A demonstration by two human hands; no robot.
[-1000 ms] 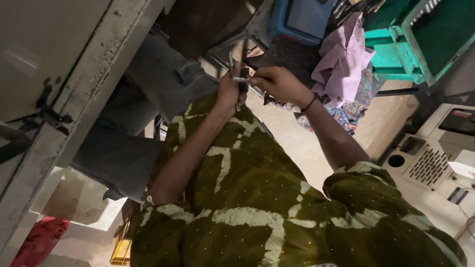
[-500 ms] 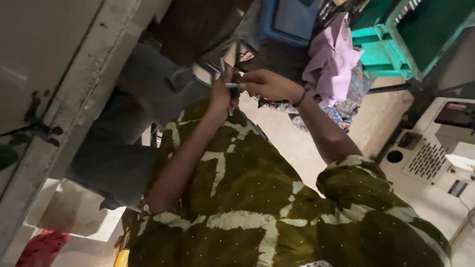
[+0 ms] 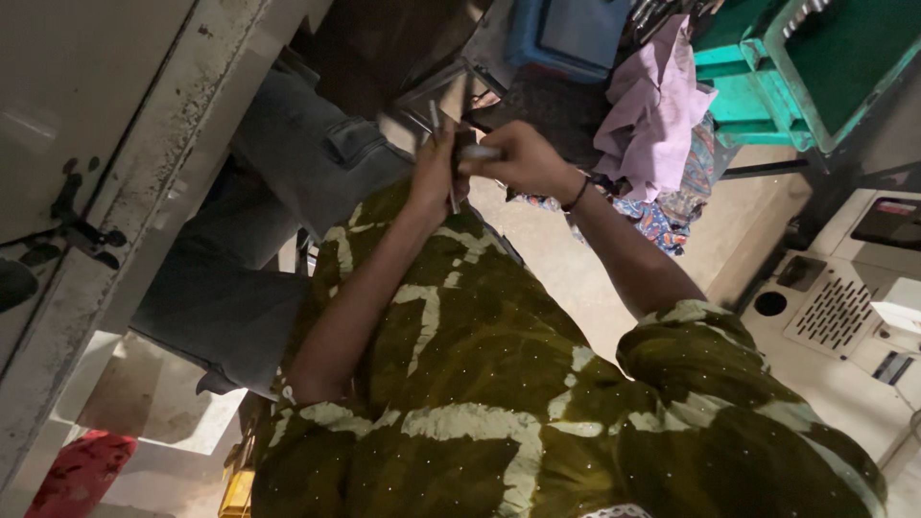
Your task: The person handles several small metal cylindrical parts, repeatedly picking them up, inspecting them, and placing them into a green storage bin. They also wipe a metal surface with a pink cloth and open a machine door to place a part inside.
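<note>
My left hand [image 3: 434,177] and my right hand [image 3: 523,158] meet at the top middle of the view, over my olive-green patterned garment [image 3: 480,384]. The left hand's fingers are closed around a thin metal tool [image 3: 449,144] whose slim prongs stick out above and below the fist. With a dark band at its wrist, the right hand pinches a small pale piece [image 3: 480,152] right against that tool. What the tool is exactly I cannot tell. Grey fabric [image 3: 288,201] lies just left of the hands.
A worn grey metal frame [image 3: 125,201] runs along the left. Pink cloth [image 3: 652,105] and patterned fabric lie right of the hands, beside a green crate [image 3: 815,58] and a blue container [image 3: 566,34]. A white machine [image 3: 844,297] stands at the right edge, and something red [image 3: 82,475] at the bottom left.
Both hands stay pressed together on the metal tool. The view has shifted slightly, and the right hand's fingers have closed in nearer the left fist.
</note>
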